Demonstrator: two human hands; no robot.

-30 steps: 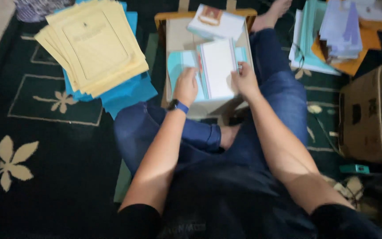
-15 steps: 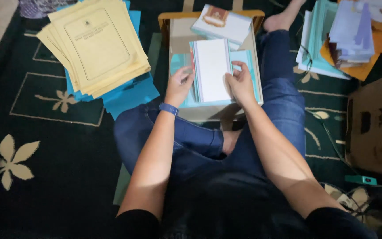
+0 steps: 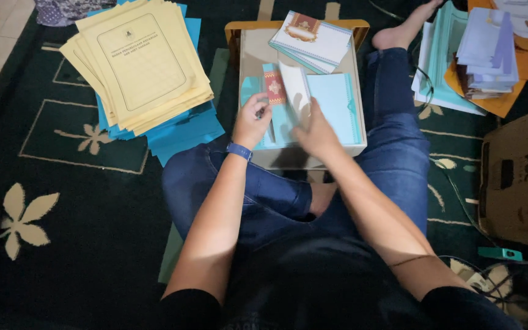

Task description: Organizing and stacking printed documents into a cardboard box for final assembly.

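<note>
since half a second ago you have lifted the white sheet off the flat teal booklet [image 3: 313, 110]; its white page [image 3: 296, 90] now stands on edge, mid-turn, so the booklet is judged open and being leafed through. your left hand [image 3: 252, 122] is closed on the booklet's left edge by the red ornamented strip [image 3: 274, 87]. your right hand [image 3: 317, 131] presses flat at the foot of the page, fingers spread, gripping nothing. the booklet lies on the small table [image 3: 258, 55] at upper centre of the frame, long axis across the frame, spine running toward the top edge. a yellow folder stack [image 3: 142, 67] sits upper left
</note>
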